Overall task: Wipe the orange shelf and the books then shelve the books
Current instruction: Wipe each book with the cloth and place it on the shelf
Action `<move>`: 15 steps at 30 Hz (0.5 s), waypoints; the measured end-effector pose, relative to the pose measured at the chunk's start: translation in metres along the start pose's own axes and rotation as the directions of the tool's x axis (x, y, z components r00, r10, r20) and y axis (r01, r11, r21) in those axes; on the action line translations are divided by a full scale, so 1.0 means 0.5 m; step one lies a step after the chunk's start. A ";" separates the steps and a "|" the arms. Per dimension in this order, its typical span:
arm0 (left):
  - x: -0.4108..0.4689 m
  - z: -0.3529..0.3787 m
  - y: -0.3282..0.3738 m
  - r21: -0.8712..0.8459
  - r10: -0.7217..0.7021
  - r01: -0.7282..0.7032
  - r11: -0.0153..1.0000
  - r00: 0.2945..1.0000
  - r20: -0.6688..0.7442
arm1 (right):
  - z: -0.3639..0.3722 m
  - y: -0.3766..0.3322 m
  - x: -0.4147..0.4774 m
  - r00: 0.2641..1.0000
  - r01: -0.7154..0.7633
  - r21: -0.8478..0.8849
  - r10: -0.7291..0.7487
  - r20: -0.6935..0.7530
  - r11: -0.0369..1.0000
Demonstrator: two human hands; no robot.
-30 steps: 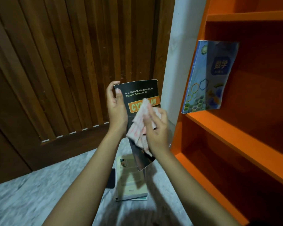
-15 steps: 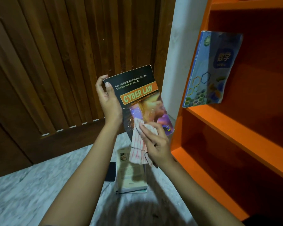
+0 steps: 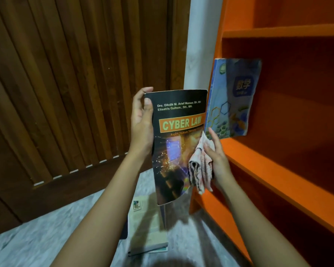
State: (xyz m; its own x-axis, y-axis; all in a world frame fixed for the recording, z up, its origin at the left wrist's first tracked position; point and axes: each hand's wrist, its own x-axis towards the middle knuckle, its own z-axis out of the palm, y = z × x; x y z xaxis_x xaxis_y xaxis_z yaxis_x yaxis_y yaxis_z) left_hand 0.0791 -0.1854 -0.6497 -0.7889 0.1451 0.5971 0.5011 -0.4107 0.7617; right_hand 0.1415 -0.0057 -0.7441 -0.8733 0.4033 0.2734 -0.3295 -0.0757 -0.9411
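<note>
My left hand grips the spine edge of a dark "Cyber Law" book, held upright in front of me. Against that book's right edge, my right hand holds a crumpled pink-and-white cloth. The orange shelf stands at the right. A blue book with hexagons leans upright at the left end of its middle board. A pale book lies flat on the floor below my hands, partly hidden by the dark book.
A dark wooden slatted door fills the left and back. A white wall strip runs between door and shelf. The floor is grey marble. A dark flat object peeks out beside the pale book.
The cloth slid from the book's upper middle down and then off to its right edge. The book's cover now faces me fully, held closer to the shelf.
</note>
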 end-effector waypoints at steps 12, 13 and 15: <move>0.104 0.245 -0.054 0.060 0.116 -0.123 0.991 0.987 0.109 | -0.175 -0.169 0.112 0.964 0.123 -0.084 -0.139 -0.226 0.989; 0.109 0.259 -0.070 0.079 0.105 -0.116 0.990 0.986 0.129 | -0.187 -0.165 0.121 0.955 0.113 -0.072 -0.128 -0.269 0.991; 0.119 0.281 -0.101 0.157 0.097 -0.122 0.980 0.982 0.160 | -0.211 -0.142 0.142 0.938 0.064 -0.082 -0.088 -0.335 0.995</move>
State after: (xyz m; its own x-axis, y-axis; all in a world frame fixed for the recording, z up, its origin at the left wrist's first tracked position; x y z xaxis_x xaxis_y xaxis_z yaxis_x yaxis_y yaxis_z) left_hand 0.0568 -0.0294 -0.6175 -0.6694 0.2472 0.7006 0.6434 -0.2786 0.7131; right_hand 0.1407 0.1245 -0.6787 -0.6702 0.6904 0.2723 -0.3538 0.0254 -0.9350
